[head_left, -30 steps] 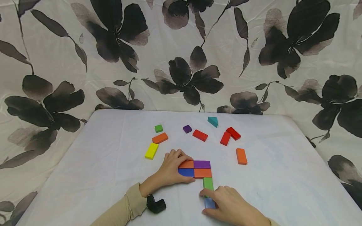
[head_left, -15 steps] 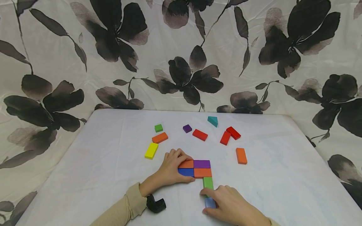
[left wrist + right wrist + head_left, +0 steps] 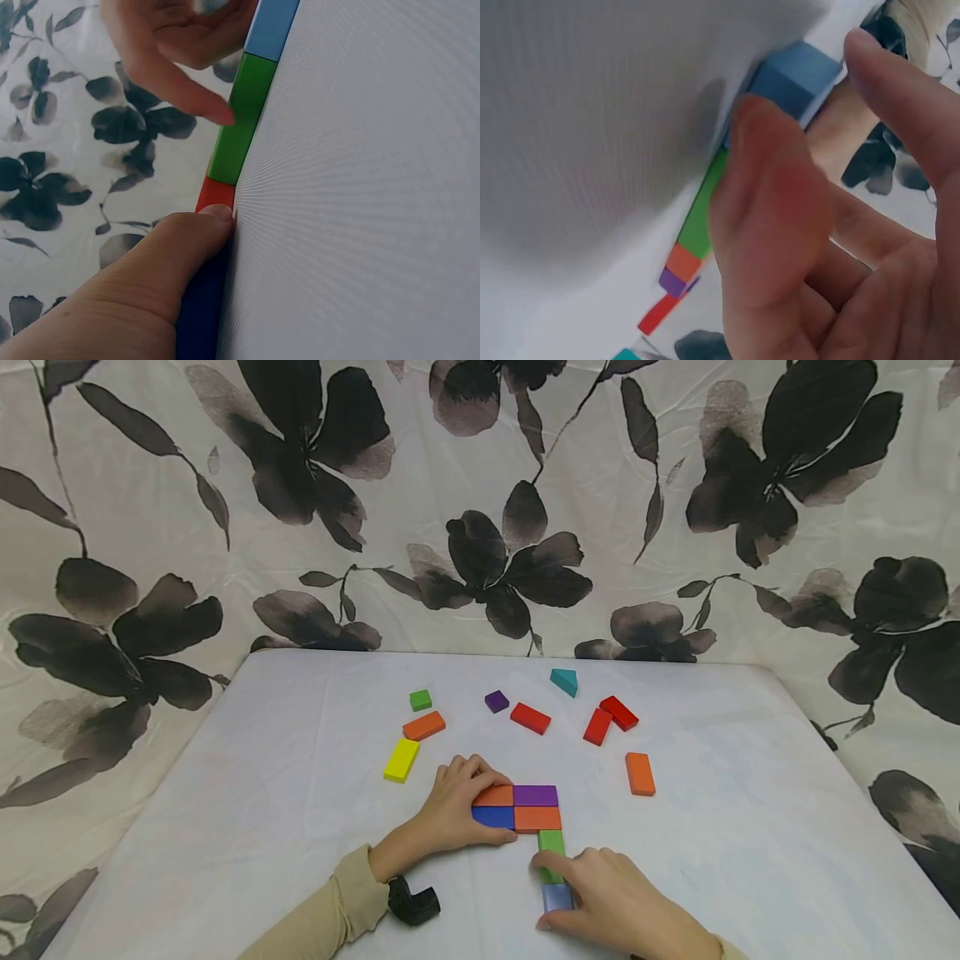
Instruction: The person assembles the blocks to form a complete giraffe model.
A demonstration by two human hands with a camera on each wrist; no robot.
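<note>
My left hand (image 3: 453,810) grips the left end of a flat group of blocks on the white table, its fingers behind and thumb in front. That end is an orange block (image 3: 497,796) and a dark blue block (image 3: 493,817); a purple block (image 3: 536,796) and another orange block (image 3: 538,818) adjoin them. A green block (image 3: 552,842) and a light blue block (image 3: 557,898) run in line toward me from the right orange one. My right hand (image 3: 618,897) hovers loosely around these two. In the right wrist view, the thumb stands off from the light blue block (image 3: 795,75).
Farther back lie a yellow block (image 3: 402,761), an orange block (image 3: 424,726), a small green block (image 3: 421,700), a purple block (image 3: 497,701), a teal triangle (image 3: 565,682) and several red blocks (image 3: 530,719). Another orange block (image 3: 641,774) lies right. A black wrist piece (image 3: 414,903) sits by the left sleeve.
My right hand has lifted and loosened slightly from the light blue block, showing more of it. The left hand and the blocks stay in place.
</note>
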